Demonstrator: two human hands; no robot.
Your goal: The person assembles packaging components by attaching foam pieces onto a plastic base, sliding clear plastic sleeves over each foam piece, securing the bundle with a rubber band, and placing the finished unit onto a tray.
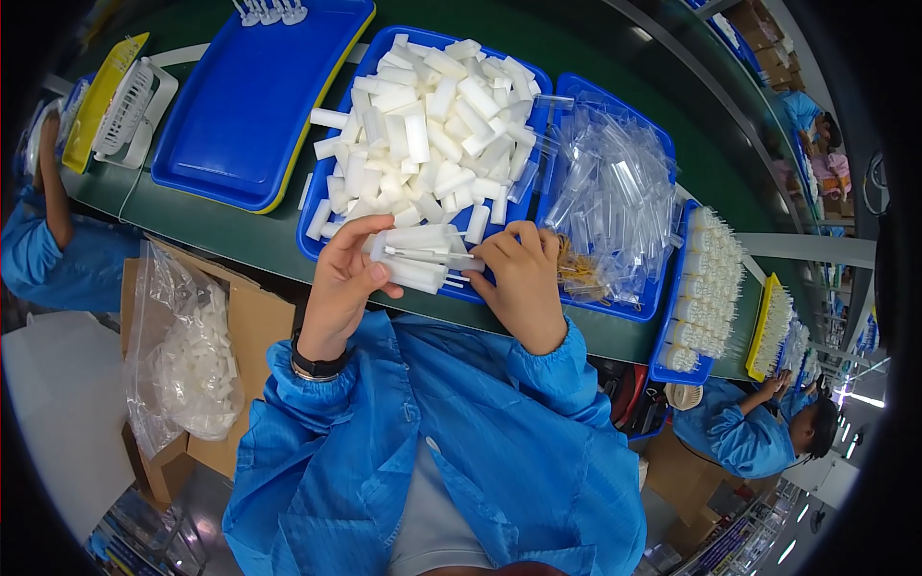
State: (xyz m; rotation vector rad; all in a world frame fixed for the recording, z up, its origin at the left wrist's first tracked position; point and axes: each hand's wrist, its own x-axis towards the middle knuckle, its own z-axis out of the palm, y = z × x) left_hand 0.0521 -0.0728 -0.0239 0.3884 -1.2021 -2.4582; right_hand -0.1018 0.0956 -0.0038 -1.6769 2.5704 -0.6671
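In front of my chest, my left hand (336,283) is closed around a bundle of white blocks with thin rods (415,257). The rods stick out of the bundle toward the right. At their ends my right hand (526,283) has its thumb and fingertips pinched on a small white piece (469,263), mostly hidden by the fingers. Just beyond my hands, a blue tray (313,246) is heaped with loose white blocks (437,115). On its right, a second blue tray (669,144) holds clear plastic sleeves (615,182) and tan rubber bands (578,272).
A large blue tray (250,106) lies at the left of the green table (274,252), small white parts (274,12) at its far end. Rows of bundled pieces (706,288) fill a tray at right. A cardboard box (259,336) holds a clear bag (197,365). Co-workers sit both sides.
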